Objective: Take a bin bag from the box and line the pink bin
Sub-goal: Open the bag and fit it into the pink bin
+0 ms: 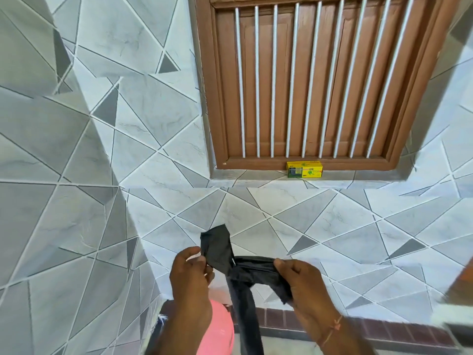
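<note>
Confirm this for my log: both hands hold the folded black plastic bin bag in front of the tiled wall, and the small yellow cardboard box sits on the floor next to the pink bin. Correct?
Not quite. The small yellow cardboard box sits on the window ledge below the brown barred window, not on the floor. The head view shows this. The rest holds: the left hand and right hand hold the folded black plastic bin bag in front of the tiled wall.

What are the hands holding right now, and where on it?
Black bin bag: left hand pinches its folded top corner, right hand grips the bunched end.
</note>
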### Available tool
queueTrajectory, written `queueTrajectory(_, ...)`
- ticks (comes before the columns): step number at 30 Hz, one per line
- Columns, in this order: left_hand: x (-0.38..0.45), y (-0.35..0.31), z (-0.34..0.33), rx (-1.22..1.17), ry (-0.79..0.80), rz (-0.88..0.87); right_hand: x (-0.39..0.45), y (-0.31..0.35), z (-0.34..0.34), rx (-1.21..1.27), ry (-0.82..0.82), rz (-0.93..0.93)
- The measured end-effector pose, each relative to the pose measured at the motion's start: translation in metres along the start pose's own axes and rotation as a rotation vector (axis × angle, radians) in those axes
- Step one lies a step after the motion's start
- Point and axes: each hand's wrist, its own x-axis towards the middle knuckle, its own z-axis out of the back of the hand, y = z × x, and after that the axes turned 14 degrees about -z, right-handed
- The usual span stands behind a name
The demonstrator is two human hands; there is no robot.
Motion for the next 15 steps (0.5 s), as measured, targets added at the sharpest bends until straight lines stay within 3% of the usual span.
queueTrajectory(3,-0.005,-0.015,0.039,-0.131,0.081,0.068,-0.024,-0.040,-0.027,-0.463,-0.240,0.125)
queueTrajectory(5,-0.009,-0.020,0.056,-0.100,0.164,0.006,-0.042,-0.060,-0.040,-0.587,-0.398,0.370)
queueTrajectory(7,-0.012,-0.020,0.072,-0.030,0.239,-0.047,-0.067,-0.058,-0.054,-0.494,-0.319,0.494)
queueTrajectory(10,-0.018,-0.020,0.087,0.126,0.300,-0.125,-0.101,-0.048,-0.076,-0.583,0.041,0.319)
queueTrajectory(11,-0.022,-0.023,0.089,0.164,0.307,-0.149,-0.109,-0.048,-0.082,-0.629,0.072,0.298)
queueTrajectory(15,-0.034,-0.034,0.087,0.234,0.325,-0.242,-0.115,-0.052,-0.090,-0.608,-0.161,0.407)
